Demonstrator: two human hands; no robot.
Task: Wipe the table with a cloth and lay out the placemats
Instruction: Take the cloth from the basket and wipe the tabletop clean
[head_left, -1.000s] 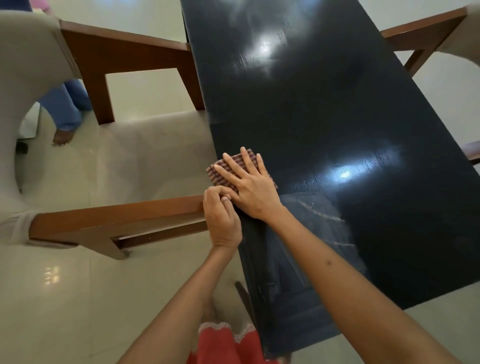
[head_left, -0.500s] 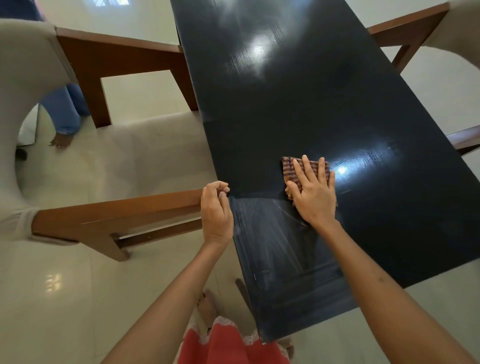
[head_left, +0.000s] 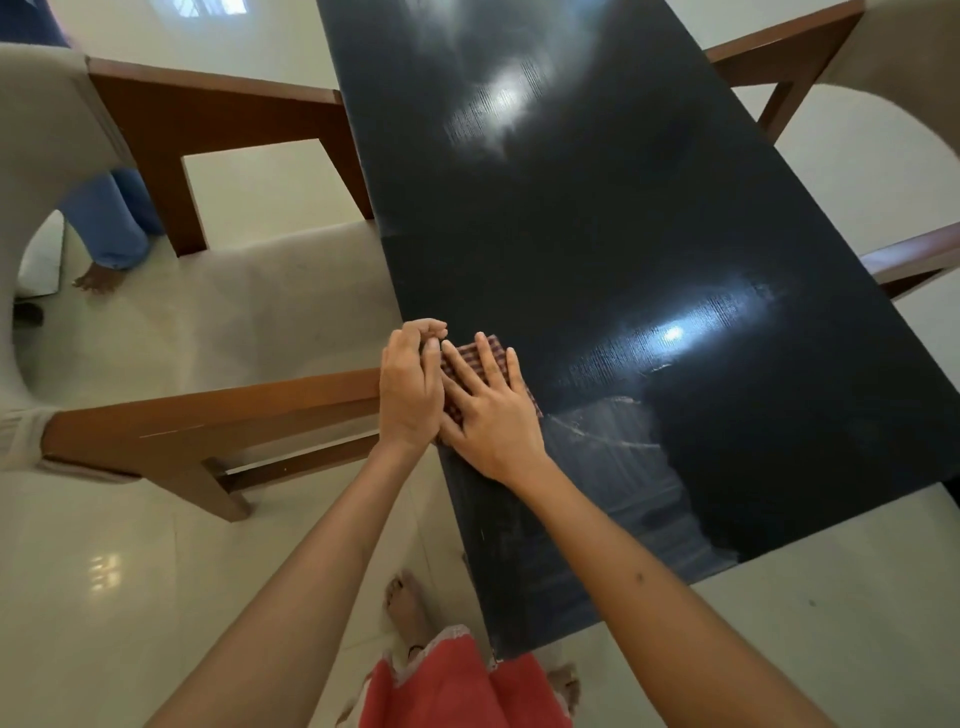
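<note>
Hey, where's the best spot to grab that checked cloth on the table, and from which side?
Probably its far edge, from above. The cloth lies folded flat at the table's left edge; the right hand presses on its near part and the left hand crowds its left side, so only the far strip shows.

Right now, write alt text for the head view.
A right hand presses a folded checked cloth flat at the left edge of a glossy black table, while the left hand cups beside it. Brown wooden chairs flank the table.
</note>
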